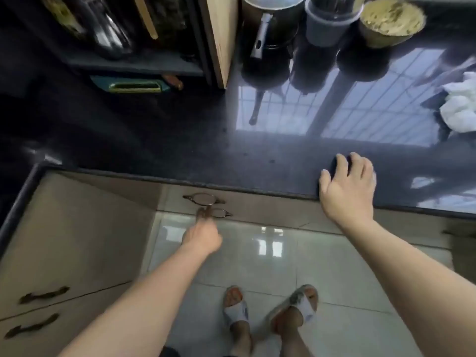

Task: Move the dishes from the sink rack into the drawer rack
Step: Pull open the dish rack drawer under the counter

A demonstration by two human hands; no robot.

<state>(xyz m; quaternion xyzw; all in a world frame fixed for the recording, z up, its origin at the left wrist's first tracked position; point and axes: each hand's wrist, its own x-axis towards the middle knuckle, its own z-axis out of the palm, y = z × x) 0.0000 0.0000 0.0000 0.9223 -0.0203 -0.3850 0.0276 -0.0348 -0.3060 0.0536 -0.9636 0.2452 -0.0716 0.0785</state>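
I look down at a dark stone counter (180, 148) with beige drawer fronts (257, 204) below its edge. My left hand (203, 235) reaches down to the lower of two metal ring handles (219, 213), its fingertips hooked at the ring; the upper ring handle (203, 198) sits just above. My right hand (347, 186) rests flat on the counter's front edge, fingers spread, holding nothing. The drawers look shut. No sink rack, drawer rack or dishes are in view.
At the counter's back stand a steel pot with a handle (268, 27), a grey utensil holder (332, 21) and a bowl of pale food (391, 21). A white cloth (461, 106) lies far right. A side cabinet (64, 243) stands left. My sandalled feet (270, 307) are on the tiled floor.
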